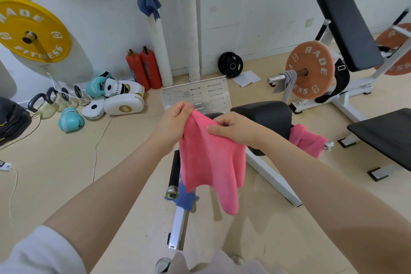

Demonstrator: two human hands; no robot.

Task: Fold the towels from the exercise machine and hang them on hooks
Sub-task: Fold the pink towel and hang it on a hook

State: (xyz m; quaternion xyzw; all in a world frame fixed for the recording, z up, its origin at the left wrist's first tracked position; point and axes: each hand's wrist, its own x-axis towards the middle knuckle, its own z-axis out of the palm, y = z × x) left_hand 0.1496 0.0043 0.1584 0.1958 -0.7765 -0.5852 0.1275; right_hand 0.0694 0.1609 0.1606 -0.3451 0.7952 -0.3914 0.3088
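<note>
Two hands hold one pink towel (209, 158) up in front of the leg machine's black roller pad (264, 115), which serves as landmark. Left of the pad, the left hand (175, 120) has its fingers curled tight on the towel's upper corner; just before the pad, the right hand (233, 129) pinches the top edge with thumb and fingers. Soft, light and limp, the cloth hangs in loose folds; corners look the best grip.

Pink towel (209, 158) in hand; second pink towel (308, 140) on black pad (266, 113). Blue towel (148, 2) on hook, another blue towel (185, 198) low on bar. Grey towel (289, 82) by orange plate (311, 69). Yellow plate (33, 29), white lettering. Red extinguishers (144, 69). Teal gloves (70, 119).
</note>
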